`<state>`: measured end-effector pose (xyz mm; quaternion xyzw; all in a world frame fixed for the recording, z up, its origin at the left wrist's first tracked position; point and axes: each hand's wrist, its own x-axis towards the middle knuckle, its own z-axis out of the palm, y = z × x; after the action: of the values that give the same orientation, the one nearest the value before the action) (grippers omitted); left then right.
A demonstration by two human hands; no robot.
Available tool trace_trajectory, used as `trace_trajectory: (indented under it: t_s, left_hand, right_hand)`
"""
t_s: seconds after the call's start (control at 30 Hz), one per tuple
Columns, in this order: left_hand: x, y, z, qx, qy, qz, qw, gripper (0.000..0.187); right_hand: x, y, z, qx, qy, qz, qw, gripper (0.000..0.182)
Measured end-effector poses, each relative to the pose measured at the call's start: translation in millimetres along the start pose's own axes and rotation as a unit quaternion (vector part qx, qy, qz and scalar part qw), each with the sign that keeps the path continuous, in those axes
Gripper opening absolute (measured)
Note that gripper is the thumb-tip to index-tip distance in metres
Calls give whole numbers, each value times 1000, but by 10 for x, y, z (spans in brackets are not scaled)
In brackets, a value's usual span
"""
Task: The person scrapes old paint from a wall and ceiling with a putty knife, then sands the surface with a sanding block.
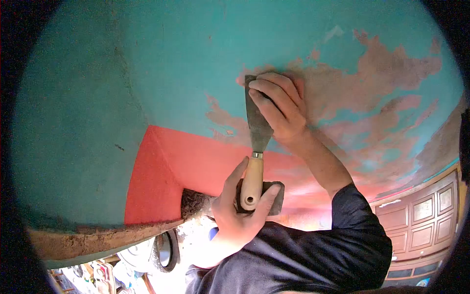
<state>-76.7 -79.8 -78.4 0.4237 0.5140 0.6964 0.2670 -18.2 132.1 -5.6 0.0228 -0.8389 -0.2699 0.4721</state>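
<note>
A putty knife (258,130) with a dark metal blade and a pale wooden handle lies against the painted surface. My right hand (284,105) is closed at its blade, the curled fingers lying over the metal near the broad end. Lower down, my left hand (240,210) is closed around the handle's end, thumb on one side and fingers on the other. Behind the handle, in the same hand, sits a dark flat block (273,206); its kind I cannot make out. Turquoise paint (196,63) surrounds the blade, with bare brownish patches (372,73) to the right.
A red painted section (154,181) meets the turquoise at a corner on the left. A rough brown edge (103,242) runs below it. Panelled brown doors (416,215) stand at the lower right. Cluttered items (98,277) and a round dark-rimmed object (166,250) are at the lower left.
</note>
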Motion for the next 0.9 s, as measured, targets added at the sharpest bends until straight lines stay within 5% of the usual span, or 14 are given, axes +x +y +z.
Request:
trace_trajectory:
  t_s: [0.03,0.1,0.3,0.53,0.63,0.7,0.73,0.8,0.9]
  left_hand:
    - [17,-25,2,-2,1,-1,1000,57]
    - [67,-85,1,110,64,169,977,57]
    - [231,-45,-93,302,124,331,885,51]
    - [196,-205,-90,259,58,222,938,45]
    - [271,-207,-102,266,92,276,919,44]
    - [321,-283,-183,405,75,440,798,38]
    - [282,-271,-163,404,74,440,799,38]
    - [181,-213,-91,329,56,298,895,43]
    - [216,-193,-163,397,40,366,841,36]
  right_hand:
    - [38,-21,-24,-3,-2,13,1000,24]
    - [18,-25,-19,-17,0,5,1000,24]
    - [-64,60,-3,-43,-31,-15,998,20]
    - [-16,36,-73,-60,-65,-27,996,19]
    - [18,45,-28,-43,-47,-19,998,20]
    - [-3,56,-11,-37,-46,-15,998,21]
    - [-9,58,-6,-30,-45,-13,998,22]
    - [-14,36,-36,-30,-55,-10,998,22]
    - [27,63,-48,-19,-62,-8,998,24]
